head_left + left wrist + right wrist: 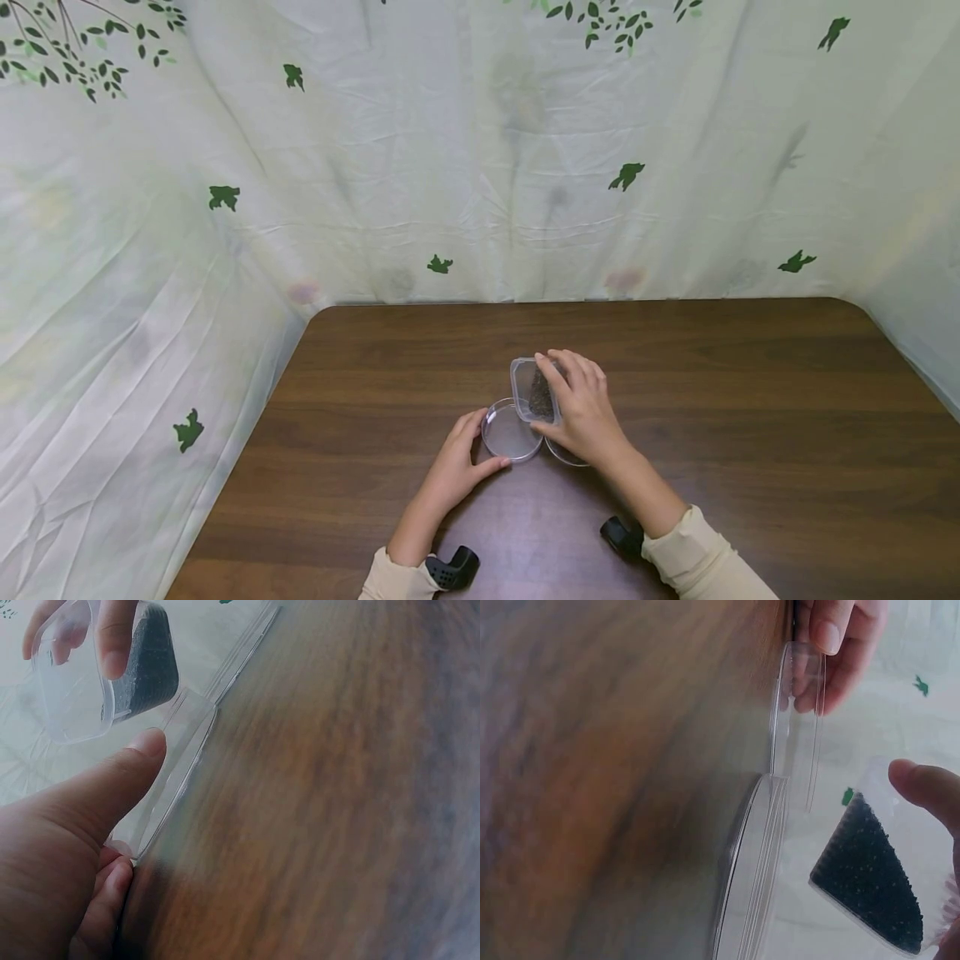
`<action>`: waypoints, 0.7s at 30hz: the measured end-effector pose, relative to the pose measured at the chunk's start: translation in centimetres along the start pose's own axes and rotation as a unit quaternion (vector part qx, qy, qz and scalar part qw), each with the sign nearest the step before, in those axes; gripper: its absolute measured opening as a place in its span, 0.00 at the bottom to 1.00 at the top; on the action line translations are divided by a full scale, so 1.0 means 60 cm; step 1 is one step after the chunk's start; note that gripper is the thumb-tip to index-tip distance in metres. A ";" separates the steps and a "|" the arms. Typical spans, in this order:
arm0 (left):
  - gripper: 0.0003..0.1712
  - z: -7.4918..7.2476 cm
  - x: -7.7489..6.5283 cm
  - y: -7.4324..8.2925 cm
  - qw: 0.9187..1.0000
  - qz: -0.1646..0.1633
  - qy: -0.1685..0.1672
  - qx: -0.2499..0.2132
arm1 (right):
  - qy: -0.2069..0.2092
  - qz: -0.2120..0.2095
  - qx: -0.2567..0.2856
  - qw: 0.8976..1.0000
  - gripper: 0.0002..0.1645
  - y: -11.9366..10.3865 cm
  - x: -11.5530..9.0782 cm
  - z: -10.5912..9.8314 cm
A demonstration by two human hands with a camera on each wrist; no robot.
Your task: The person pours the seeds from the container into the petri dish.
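Note:
My right hand (pixel 588 412) grips a small clear plastic container (pixel 524 383) by its sides, thumb on one side and fingers on the other. Dark fine granules (pixel 870 877) lie slanted in the tilted container, above the table. Below its lower edge stands a clear, shallow petri dish (pixel 508 435). My left hand (pixel 453 468) holds this dish by the rim between thumb and fingers. Beside it on the right, a second clear round dish (pixel 751 877) sits on the table, partly hidden under my right hand in the head view.
The brown wooden table (pixel 375 367) has rounded far corners. Behind it and to the sides hangs a pale cloth (pixel 450 167) printed with green leaves and birds. Each wrist carries a black camera mount, the left one (pixel 456 569) close to the table.

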State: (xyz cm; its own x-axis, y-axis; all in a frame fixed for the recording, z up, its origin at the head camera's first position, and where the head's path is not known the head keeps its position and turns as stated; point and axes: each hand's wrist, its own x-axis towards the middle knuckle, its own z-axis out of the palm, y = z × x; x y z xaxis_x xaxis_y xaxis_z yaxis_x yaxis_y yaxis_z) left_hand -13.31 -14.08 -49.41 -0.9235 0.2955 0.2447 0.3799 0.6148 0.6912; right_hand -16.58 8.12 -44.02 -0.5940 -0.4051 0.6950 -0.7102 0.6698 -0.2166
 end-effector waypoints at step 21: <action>0.46 -0.001 -0.001 0.001 1.000 -0.003 -0.005 0.000 | -0.031 -0.011 -0.010 0.999 0.62 -0.004 0.000 0.008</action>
State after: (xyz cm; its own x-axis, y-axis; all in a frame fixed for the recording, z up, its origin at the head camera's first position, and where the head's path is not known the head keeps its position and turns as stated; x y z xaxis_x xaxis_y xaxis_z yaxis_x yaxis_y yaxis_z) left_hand -13.24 -14.11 -49.36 -0.9254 0.2982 0.2337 0.3737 0.6167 0.6929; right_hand -16.58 7.64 -44.32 -0.6001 -0.4574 0.6562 -0.7166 0.6720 -0.1870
